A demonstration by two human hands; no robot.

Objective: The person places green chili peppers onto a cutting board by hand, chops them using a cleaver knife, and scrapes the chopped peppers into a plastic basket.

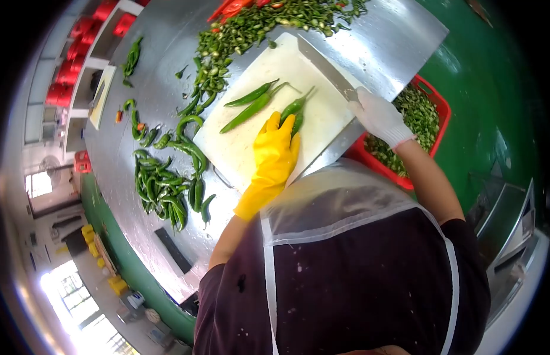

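Note:
A white cutting board (227,142) lies on the metal table in front of me. My left hand (272,157), in a yellow rubber glove, presses its closed fingers over green chili peppers (295,107) on the board, their stems pointing away from me. Two more green chili peppers (246,117) lie side by side just to the left. In a white knit glove, my right hand (378,117) grips a large knife (327,68). Its broad blade rests along the board's right edge, apart from the peppers. The handle is hidden inside the fist.
Cut green pepper pieces (245,38) are heaped beyond the board, with red peppers (230,8) behind. Whole green peppers (162,186) pile up at left on the metal table (118,160). At right, below table height, a red basket (443,112) holds chopped green pieces.

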